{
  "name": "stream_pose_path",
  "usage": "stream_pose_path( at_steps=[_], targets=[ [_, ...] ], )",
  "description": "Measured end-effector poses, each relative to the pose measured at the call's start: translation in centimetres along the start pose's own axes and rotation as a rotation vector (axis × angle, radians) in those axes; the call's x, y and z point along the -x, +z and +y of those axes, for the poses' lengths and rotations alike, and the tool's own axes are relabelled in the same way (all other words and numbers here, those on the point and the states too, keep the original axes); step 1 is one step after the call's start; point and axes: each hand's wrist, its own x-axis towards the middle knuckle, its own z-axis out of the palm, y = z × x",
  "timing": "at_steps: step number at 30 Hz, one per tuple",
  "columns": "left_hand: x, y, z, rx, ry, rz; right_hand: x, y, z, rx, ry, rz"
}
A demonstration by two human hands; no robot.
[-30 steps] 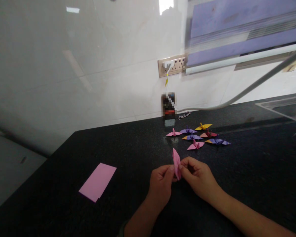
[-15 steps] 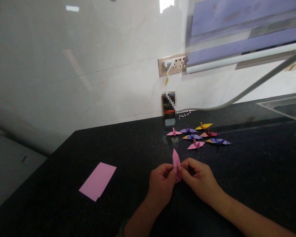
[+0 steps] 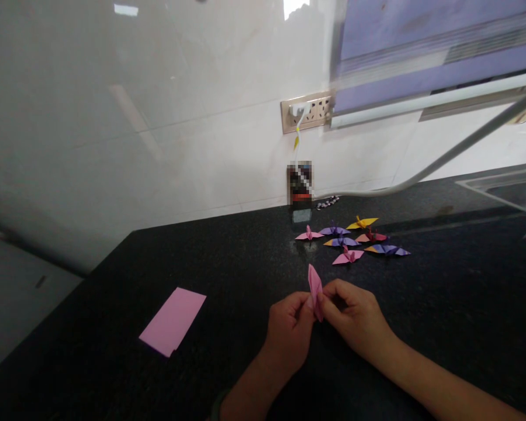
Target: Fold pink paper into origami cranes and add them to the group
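A narrow, pointed piece of folded pink origami paper (image 3: 315, 283) stands upright between my two hands above the dark counter. My left hand (image 3: 290, 324) pinches its lower left side with thumb and fingers. On the other side, my right hand (image 3: 355, 313) is closed on its right edge, thumb pressed against the paper. The fingers hide part of its lower folds. Just beyond the hands sit several small finished paper cranes, among them a pink crane (image 3: 348, 256), a yellow crane (image 3: 363, 223) and a purple crane (image 3: 388, 251).
Pink paper sheets (image 3: 173, 321) lie on the black counter (image 3: 114, 280) to the left. A phone-like object (image 3: 301, 187), blurred out, leans on the wall below a socket (image 3: 307, 112). A grey cable (image 3: 456, 149) crosses at right, near a sink edge (image 3: 499, 196).
The folded pink paper has tilted slightly, its lower end shifting a little to the right. My left hand has moved slightly right with it; both hands keep their pinch.
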Motion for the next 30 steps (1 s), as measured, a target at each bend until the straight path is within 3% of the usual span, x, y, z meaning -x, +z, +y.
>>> stream_pose_path(
  at_steps=[9, 22, 30],
  targets=[
    [-0.03, -0.34, 0.14, -0.032, 0.026, -0.043, -0.06, -0.03, 0.01, -0.003, -0.012, 0.018],
    [-0.26, -0.23, -0.01, -0.086, -0.008, 0.038, 0.20, -0.27, -0.16, 0.015, -0.095, -0.053],
    [-0.20, -0.48, 0.28, -0.202, 0.094, 0.014, 0.00, -0.60, -0.16, 0.059, -0.083, -0.086]
  ],
)
